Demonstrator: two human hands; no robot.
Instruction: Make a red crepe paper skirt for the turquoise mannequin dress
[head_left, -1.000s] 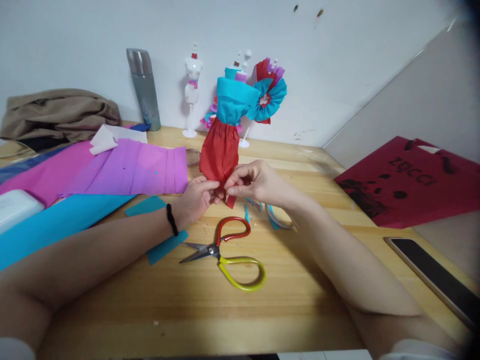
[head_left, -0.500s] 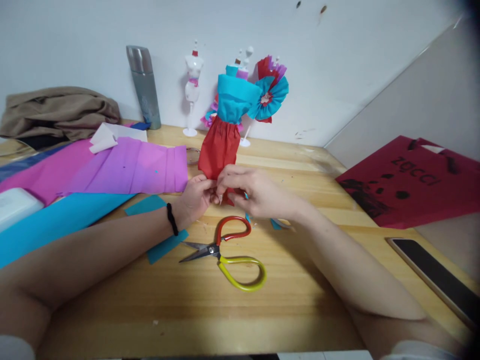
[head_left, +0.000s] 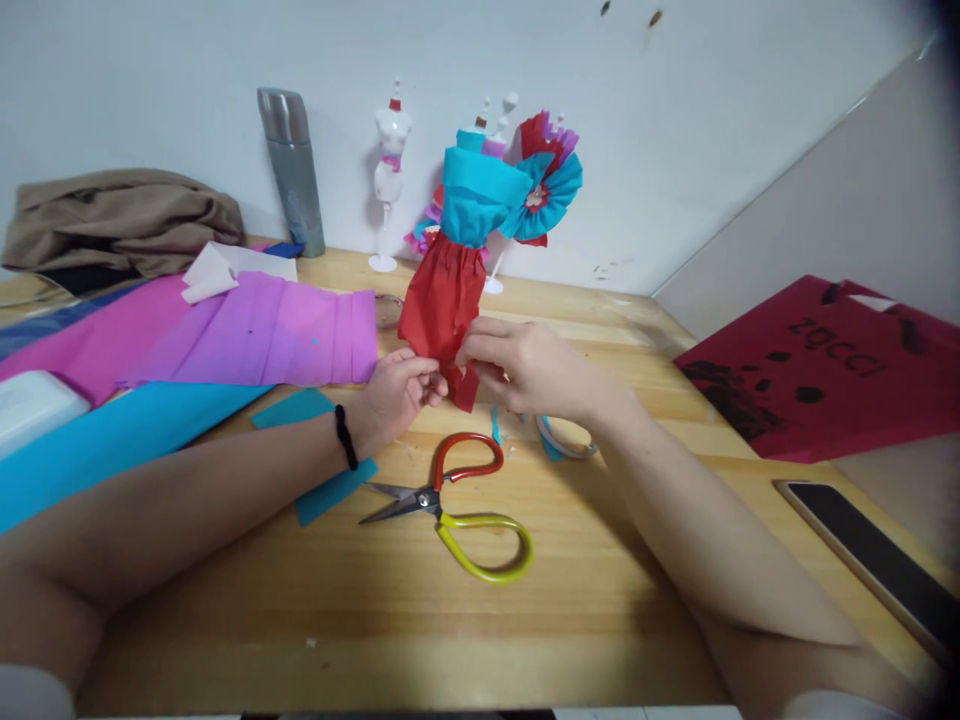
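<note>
A mannequin wears a blue paper top (head_left: pixel 480 195) and a gathered red paper skirt (head_left: pixel 444 290). Both hands are at the skirt's lower edge. My left hand (head_left: pixel 401 395) pinches the hem from the left, a black band round its wrist. From the right, my right hand (head_left: pixel 517 365) grips the red paper between thumb and fingers, its fingertips partly hidden. Scissors (head_left: pixel 425 500) with one red and one yellow handle lie on the table in front of my hands, blades parted and pointing left.
Purple paper (head_left: pixel 300 335), blue paper (head_left: pixel 150 430) and a brown cloth (head_left: pixel 124 220) lie left. Behind stand a bottle (head_left: pixel 295 175) and a bare mannequin (head_left: pixel 388 180). A tape roll (head_left: pixel 566 440), red bag (head_left: pixel 817 370) and phone (head_left: pixel 870 560) are right.
My right hand has moved slightly right and up, apart from my left hand. The dressed mannequin has shifted slightly right. More of the tape roll shows.
</note>
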